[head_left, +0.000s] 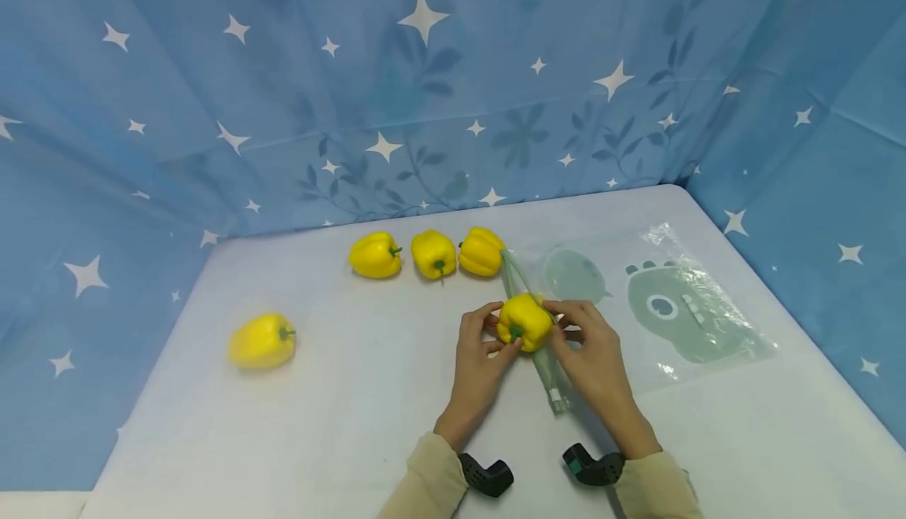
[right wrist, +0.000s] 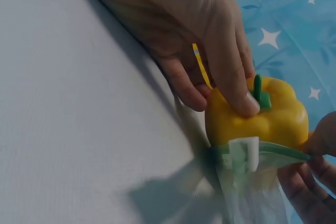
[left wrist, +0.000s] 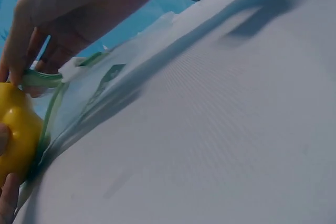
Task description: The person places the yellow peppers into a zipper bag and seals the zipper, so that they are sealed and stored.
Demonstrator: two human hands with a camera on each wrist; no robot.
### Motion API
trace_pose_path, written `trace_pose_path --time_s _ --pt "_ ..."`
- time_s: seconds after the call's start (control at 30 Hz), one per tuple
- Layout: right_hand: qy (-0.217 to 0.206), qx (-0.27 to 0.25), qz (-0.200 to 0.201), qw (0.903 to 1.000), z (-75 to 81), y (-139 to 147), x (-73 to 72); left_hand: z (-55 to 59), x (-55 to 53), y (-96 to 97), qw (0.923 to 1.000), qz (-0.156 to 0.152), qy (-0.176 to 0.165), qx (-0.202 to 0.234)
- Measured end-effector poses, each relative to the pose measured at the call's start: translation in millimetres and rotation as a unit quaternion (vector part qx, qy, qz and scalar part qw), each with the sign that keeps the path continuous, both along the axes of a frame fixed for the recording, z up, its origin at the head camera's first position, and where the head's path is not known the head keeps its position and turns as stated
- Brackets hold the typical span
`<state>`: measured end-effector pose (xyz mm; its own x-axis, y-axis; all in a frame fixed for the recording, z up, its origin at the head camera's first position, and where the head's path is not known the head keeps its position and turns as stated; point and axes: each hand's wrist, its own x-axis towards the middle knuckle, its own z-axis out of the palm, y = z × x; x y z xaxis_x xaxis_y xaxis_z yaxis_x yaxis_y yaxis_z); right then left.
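Note:
A yellow bell pepper (head_left: 524,322) with a green stem sits between both hands at the mouth of a clear zip bag (head_left: 658,311) with a green print. My left hand (head_left: 481,362) holds the pepper, the thumb beside its stem. On the other side my right hand (head_left: 593,352) pinches the bag's edge. The right wrist view shows the green zip strip (right wrist: 283,151) across the pepper (right wrist: 255,121), its lower part inside the bag. In the left wrist view, the right hand (left wrist: 63,30) grips the strip near a white slider.
Behind the hands, three more yellow peppers stand in a row: left (head_left: 375,255), middle (head_left: 433,253) and right (head_left: 481,252). Another pepper (head_left: 262,341) lies at the left of the white table (head_left: 311,440). A blue star-patterned curtain (head_left: 425,110) hangs along the table's back and sides.

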<state>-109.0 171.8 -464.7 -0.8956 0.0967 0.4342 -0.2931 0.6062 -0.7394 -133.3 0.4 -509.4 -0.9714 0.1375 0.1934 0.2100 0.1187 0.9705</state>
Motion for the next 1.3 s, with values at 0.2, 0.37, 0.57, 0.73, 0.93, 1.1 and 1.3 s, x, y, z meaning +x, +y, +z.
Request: trace_pose_path --time_s 0.2,0.37,0.57,0.73,0.93,1.1,1.3 --pt "0.021 -0.036 0.003 0.9991 1.6 -2 -6.5 3.1 -9.6 4.5 0.9977 0.019 0.041 -0.051" --pt "0.022 -0.031 -0.04 0.9985 4.3 1 -8.4 8.0 -16.1 22.0 0.9972 0.042 0.043 -0.045" --pt "-0.012 -0.059 -0.082 0.9949 7.5 6 -4.9 6.4 -18.0 37.8 0.9966 0.054 0.055 -0.029" --pt "-0.131 -0.074 -0.105 0.983 9.7 8 1.1 2.1 -11.6 36.1 0.9959 0.057 0.054 -0.046" --pt "-0.119 -0.023 -0.129 0.9841 9.8 10 2.5 4.7 -11.1 35.9 0.9945 0.054 0.073 -0.051" --pt "-0.092 -0.027 -0.146 0.9847 8.5 13 2.3 5.3 -10.4 36.9 0.9945 0.058 0.07 -0.051" --pt "-0.113 -0.082 -0.128 0.982 6.4 16 2.5 2.0 -7.4 35.0 0.9954 0.066 0.05 -0.048"
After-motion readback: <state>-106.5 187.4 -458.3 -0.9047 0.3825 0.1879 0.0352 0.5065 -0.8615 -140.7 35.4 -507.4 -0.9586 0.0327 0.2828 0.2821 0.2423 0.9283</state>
